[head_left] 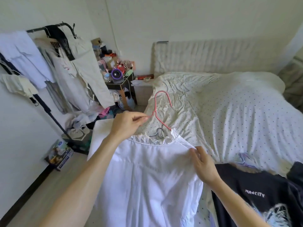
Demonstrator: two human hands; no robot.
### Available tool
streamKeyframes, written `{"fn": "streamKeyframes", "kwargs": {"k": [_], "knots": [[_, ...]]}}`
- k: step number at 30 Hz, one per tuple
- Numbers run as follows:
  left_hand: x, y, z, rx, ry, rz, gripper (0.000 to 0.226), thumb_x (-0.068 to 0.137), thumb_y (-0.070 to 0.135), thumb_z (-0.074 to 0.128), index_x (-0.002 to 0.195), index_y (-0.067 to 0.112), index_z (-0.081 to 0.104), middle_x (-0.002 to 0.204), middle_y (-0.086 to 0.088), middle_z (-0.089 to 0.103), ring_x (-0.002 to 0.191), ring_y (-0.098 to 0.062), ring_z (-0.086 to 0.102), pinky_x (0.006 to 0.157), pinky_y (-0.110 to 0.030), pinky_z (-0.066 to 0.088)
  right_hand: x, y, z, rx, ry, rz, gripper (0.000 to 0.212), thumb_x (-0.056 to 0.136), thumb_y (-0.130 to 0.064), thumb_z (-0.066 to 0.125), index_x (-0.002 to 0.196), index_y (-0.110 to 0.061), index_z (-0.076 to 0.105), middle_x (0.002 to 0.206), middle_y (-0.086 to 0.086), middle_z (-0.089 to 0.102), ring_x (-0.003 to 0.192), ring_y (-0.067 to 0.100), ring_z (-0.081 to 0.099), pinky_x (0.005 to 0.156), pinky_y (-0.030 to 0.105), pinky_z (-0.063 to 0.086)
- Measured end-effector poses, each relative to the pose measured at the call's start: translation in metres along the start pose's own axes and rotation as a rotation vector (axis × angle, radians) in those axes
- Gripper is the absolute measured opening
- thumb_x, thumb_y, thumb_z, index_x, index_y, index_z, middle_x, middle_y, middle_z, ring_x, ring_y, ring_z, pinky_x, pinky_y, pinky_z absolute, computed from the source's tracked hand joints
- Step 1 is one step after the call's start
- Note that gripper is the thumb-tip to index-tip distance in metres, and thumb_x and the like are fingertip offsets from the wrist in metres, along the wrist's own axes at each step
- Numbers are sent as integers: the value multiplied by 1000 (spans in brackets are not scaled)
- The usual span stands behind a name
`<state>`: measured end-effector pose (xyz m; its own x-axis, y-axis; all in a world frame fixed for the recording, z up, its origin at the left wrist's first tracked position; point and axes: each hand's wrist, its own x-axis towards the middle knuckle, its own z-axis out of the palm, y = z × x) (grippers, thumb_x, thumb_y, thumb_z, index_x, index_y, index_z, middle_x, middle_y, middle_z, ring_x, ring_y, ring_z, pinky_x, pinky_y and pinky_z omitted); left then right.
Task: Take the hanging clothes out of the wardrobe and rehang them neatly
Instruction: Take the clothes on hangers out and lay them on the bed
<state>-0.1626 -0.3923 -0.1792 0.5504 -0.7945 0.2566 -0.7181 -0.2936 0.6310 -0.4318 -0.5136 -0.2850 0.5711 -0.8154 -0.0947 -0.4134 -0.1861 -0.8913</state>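
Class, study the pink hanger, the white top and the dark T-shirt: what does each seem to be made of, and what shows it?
The pink hanger: thin bent rod, probably wire with a matte pink coating. The white top: light, faintly glossy cloth that folds softly, lace-like trim at the neckline; fibre unclear. The dark T-shirt: matte fabric, possibly cotton knit, carrying a printed graphic and lettering.

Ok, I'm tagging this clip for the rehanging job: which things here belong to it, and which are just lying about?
Part of the job: pink hanger, pinched by the left hand; white blouse, pinched at the shoulder by the right hand; black T-shirt; clothes rack.

Lying about: purple fan; printed box; bedside clutter.
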Motion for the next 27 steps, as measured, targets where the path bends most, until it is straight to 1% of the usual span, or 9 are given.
{"fn": "streamKeyframes", "kwargs": {"k": [2, 3, 6, 8, 10, 15, 18, 21, 27], "knots": [[35, -38, 31, 54, -12, 11, 17, 91, 48, 66, 100, 41, 77, 84, 22, 74, 76, 12, 64, 66, -9, 46, 40, 16, 25, -50, -22, 76, 26, 104, -39, 38, 92, -21, 52, 69, -4, 56, 64, 16, 54, 61, 30, 40], [50, -56, 46, 68, -28, 12, 16, 91, 46, 66, 101, 39, 78, 87, 21, 74, 74, 16, 60, 62, -6, 40, 57, 24, 36, -80, -30, 116, 24, 105, -37, 37, 96, -21, 52, 72, -3, 59, 67, 17, 55, 63, 30, 41], [91, -111, 90, 55, -116, -34, 16, 92, 42, 67, 101, 35, 79, 87, 17, 73, 76, 9, 61, 67, -10, 42, 104, 46, 66, -158, -23, 251, 20, 105, -35, 36, 109, -20, 50, 92, 6, 64, 74, 18, 59, 68, 34, 43], [115, -146, 119, 26, -149, -64, 15, 93, 39, 67, 101, 34, 78, 91, 12, 73, 82, -3, 64, 76, -26, 50, 130, 57, 81, -202, -39, 323, 20, 106, -34, 37, 119, -22, 45, 96, 8, 62, 71, 17, 58, 63, 33, 42], [135, -177, 145, 17, -169, -99, 14, 93, 35, 67, 102, 33, 78, 90, 9, 71, 82, -10, 64, 75, -31, 50, 155, 68, 94, -244, -55, 359, 30, 105, -33, 40, 132, -21, 39, 109, 12, 63, 75, 25, 59, 66, 35, 40], [184, -243, 196, 60, -136, -119, 15, 96, 28, 64, 105, 30, 76, 78, 2, 63, 75, -21, 62, 71, -38, 51, 209, 104, 121, -336, -110, 393, 55, 100, -31, 53, 146, -20, 26, 143, 19, 50, 118, 39, 57, 81, 35, 41], [208, -275, 227, 59, -144, -132, 16, 96, 28, 63, 106, 29, 76, 86, -3, 69, 78, -24, 64, 74, -42, 52, 236, 123, 135, -375, -148, 444, 59, 99, -31, 54, 149, -21, 23, 145, 17, 48, 122, 38, 54, 83, 36, 40], [224, -308, 270, 92, -180, -179, 18, 98, 29, 60, 107, 29, 76, 86, -5, 69, 77, -26, 64, 74, -40, 51, 266, 152, 153, -417, -182, 486, 68, 99, -34, 54, 153, -19, 17, 150, 15, 44, 130, 36, 49, 98, 40, 41], [240, -381, 354, 239, -203, -257, 19, 100, 32, 57, 101, 33, 76, 94, -2, 70, 79, -28, 65, 78, -38, 45, 301, 214, 192, -550, -262, 459, 86, 97, -38, 53, 158, -23, -5, 162, 3, 21, 143, 30, 31, 114, 40, 28]]}}
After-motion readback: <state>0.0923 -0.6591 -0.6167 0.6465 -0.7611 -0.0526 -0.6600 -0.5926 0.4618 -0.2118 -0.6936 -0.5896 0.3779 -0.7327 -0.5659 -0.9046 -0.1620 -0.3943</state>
